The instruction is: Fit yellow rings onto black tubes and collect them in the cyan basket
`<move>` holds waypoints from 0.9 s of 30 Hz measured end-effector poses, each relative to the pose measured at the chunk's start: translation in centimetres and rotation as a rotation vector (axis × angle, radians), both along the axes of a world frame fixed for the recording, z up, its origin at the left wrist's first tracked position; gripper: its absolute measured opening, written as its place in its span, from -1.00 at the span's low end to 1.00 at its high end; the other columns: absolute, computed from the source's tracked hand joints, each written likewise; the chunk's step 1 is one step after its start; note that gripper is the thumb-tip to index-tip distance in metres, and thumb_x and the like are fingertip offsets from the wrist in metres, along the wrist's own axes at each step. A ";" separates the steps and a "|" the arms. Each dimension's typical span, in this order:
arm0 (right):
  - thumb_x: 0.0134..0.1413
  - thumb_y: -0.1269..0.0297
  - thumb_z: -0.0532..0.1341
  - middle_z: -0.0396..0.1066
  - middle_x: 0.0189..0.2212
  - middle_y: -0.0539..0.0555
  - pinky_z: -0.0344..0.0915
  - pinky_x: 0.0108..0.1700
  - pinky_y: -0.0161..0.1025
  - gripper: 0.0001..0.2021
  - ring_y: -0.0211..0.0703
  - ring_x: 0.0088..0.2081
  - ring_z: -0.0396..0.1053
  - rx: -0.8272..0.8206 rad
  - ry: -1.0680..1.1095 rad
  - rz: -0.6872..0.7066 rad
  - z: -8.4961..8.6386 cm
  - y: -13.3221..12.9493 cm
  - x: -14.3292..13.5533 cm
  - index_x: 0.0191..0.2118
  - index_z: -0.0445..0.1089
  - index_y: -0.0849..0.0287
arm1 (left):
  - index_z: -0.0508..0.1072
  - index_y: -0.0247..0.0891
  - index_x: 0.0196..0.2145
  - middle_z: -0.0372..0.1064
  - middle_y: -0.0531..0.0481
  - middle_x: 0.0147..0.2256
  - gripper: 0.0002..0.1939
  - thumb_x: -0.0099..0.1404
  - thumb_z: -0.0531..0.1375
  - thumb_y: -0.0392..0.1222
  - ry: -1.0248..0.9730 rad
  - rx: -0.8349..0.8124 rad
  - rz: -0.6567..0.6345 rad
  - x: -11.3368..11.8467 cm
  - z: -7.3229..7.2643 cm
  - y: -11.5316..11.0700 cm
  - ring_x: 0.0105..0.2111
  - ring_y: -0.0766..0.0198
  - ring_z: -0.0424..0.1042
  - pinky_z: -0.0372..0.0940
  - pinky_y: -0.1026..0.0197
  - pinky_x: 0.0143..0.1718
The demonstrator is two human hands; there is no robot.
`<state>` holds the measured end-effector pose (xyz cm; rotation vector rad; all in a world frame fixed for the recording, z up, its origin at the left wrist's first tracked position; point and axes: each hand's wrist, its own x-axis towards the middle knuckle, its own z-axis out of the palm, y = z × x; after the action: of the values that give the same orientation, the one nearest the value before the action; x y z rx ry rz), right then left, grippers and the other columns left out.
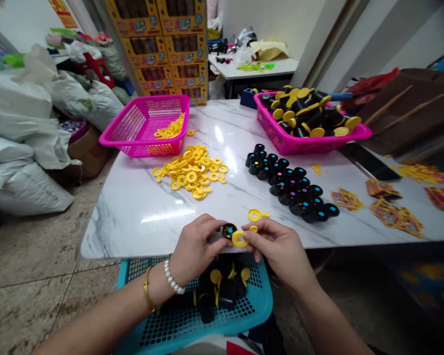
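Observation:
Near the table's front edge my left hand (200,241) pinches a small black cup (229,230) with coloured bits inside. My right hand (277,246) grips a yellow ring piece (239,239), its ring right beside the cup's rim. Another yellow ring piece (255,214) lies on the table just beyond my right fingers. A heap of yellow ring pieces (192,172) is farther off to the left, and rows of black cups (292,185) stand to the right. Below my hands a teal basket (259,310) holds black cups with yellow parts.
On the white table (133,207) stand a pink basket (113,133) with yellow pieces and another pink basket (296,144) heaped with black-and-yellow items. A phone (372,161) and card stacks (395,214) lie at right. Stacked boxes (159,49) rise behind; white sacks (18,172) are left.

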<state>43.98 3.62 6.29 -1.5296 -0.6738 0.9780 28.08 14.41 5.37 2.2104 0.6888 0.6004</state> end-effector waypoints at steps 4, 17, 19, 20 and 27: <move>-0.12 0.12 0.38 0.35 -0.62 -0.05 0.10 -0.63 -0.42 -0.74 -0.37 -0.64 0.17 0.019 -0.122 0.026 0.4 2.1 -0.8 -0.45 0.42 0.22 | 0.48 -0.23 -0.21 0.34 0.01 -0.34 -0.75 0.10 0.25 -0.34 -0.013 -0.004 0.008 0.7 -0.2 -0.2 -0.35 0.29 0.34 0.27 0.24 -0.32; -0.04 0.08 0.34 0.40 -0.52 -0.03 0.29 -0.50 -0.39 -0.71 -0.30 -0.53 0.32 -0.057 -0.075 0.111 0.3 2.1 -0.5 -0.44 0.31 0.18 | 0.45 -0.27 -0.25 0.36 0.04 -0.45 -0.73 0.18 0.24 -0.03 -0.021 -0.174 -0.045 0.8 1.2 -0.2 -0.47 0.31 0.31 0.21 0.26 -0.41; -0.03 0.10 0.34 0.39 -0.53 -0.03 0.29 -0.51 -0.41 -0.72 -0.32 -0.54 0.32 -0.052 -0.059 0.095 0.1 2.0 -0.4 -0.44 0.32 0.18 | 0.46 -0.28 -0.27 0.36 0.04 -0.46 -0.75 0.20 0.24 -0.04 -0.011 -0.171 -0.046 1.0 1.1 -0.1 -0.47 0.32 0.31 0.19 0.27 -0.42; -0.04 0.10 0.34 0.39 -0.55 -0.03 0.30 -0.51 -0.40 -0.73 -0.32 -0.55 0.32 -0.054 -0.041 0.087 0.0 1.9 -0.3 -0.43 0.32 0.18 | 0.46 -0.28 -0.25 0.36 0.04 -0.45 -0.73 0.19 0.25 -0.03 -0.004 -0.152 -0.051 1.0 1.0 0.0 -0.45 0.31 0.32 0.20 0.27 -0.41; -0.10 0.11 0.37 0.35 -0.65 -0.03 0.29 -0.58 -0.38 -0.72 -0.32 -0.63 0.27 -0.092 0.022 0.072 0.1 2.1 0.1 -0.45 0.34 0.19 | 0.43 -0.20 -0.11 0.35 0.02 -0.35 -0.70 0.22 0.23 -0.06 0.065 -0.045 -0.138 0.7 0.0 0.0 -0.33 0.26 0.34 0.26 0.24 -0.30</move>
<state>44.10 5.68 6.35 -1.5817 -0.6809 1.0915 28.74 14.44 5.39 2.2222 0.5714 0.4412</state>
